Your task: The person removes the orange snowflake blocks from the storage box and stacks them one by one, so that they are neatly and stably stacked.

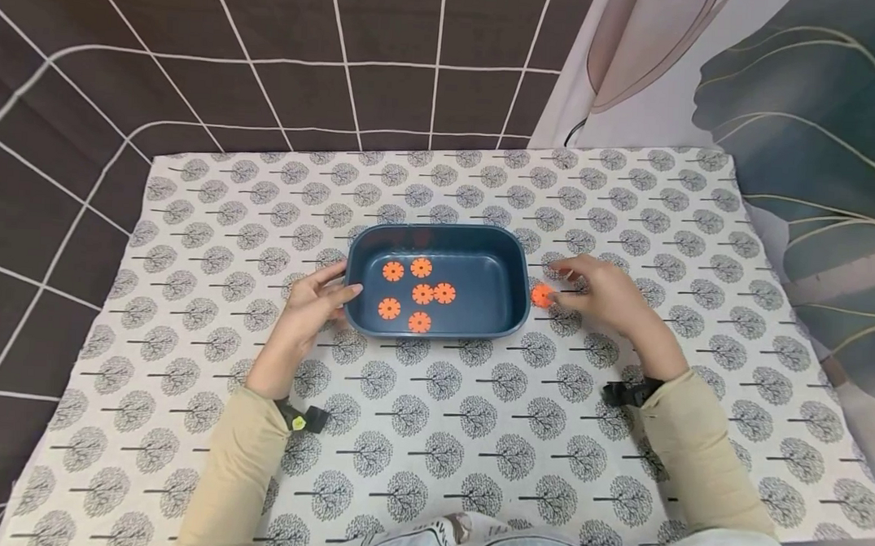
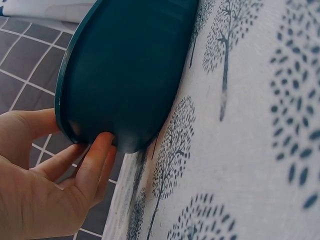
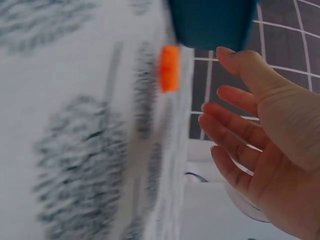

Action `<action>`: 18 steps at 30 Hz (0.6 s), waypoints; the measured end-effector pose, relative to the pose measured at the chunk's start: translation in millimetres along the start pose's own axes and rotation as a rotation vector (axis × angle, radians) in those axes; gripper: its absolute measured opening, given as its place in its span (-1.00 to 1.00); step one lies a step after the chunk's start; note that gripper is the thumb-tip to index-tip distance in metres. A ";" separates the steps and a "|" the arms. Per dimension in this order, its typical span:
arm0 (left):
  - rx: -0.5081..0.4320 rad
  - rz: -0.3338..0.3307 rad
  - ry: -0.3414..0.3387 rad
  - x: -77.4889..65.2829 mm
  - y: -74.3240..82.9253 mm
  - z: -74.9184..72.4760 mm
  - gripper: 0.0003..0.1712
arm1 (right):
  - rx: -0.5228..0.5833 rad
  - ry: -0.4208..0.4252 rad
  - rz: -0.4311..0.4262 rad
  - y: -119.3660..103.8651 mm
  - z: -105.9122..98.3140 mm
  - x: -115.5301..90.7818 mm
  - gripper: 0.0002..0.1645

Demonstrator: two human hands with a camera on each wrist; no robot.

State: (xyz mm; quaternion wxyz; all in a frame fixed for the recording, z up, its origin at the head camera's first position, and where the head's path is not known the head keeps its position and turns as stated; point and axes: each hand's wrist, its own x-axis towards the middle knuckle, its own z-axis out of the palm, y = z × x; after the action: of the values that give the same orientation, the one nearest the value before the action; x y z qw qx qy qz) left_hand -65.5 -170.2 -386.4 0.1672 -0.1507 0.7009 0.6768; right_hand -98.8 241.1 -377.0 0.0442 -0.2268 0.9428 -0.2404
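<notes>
A dark teal rectangular basin point(image 1: 480, 299) stands on the table, several orange notched flower-like discs point(image 1: 389, 307) lying on its floor toward the left. My left hand point(image 1: 307, 308) grips the basin's left end, thumb over the rim and fingers against the outer wall. The left wrist view shows those fingertips point(image 2: 103, 140) touching the wall under the rim. Just outside the basin's right end, one more orange disc point(image 3: 169, 69) rests on the cloth. Beside that disc my right hand point(image 1: 601, 295) hovers with fingers loosely spread; in the right wrist view they hold nothing.
A white cloth with a dark tree print point(image 1: 430, 452) covers the table. Behind it hangs a dark curtain with a white grid point(image 1: 387, 92), and a patterned curtain point(image 1: 816, 159) hangs along the right side.
</notes>
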 end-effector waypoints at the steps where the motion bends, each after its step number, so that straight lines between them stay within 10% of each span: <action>1: 0.001 0.001 0.001 -0.1 0.1 -0.2 -0.28 | 0.013 0.023 -0.010 -1.1 -1.7 1.1 -0.43; 18: 0.011 0.009 0.006 -0.6 -0.7 -0.4 -0.29 | 0.112 0.217 -0.211 -42.9 -1.4 36.8 -0.50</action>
State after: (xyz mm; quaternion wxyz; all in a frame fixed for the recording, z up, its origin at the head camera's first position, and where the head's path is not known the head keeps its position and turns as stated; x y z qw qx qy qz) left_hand -64.7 -170.6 -386.8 0.1629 -0.1484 0.7059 0.6732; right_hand -114.5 191.6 -354.6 -0.0708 -0.2946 0.8980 -0.3191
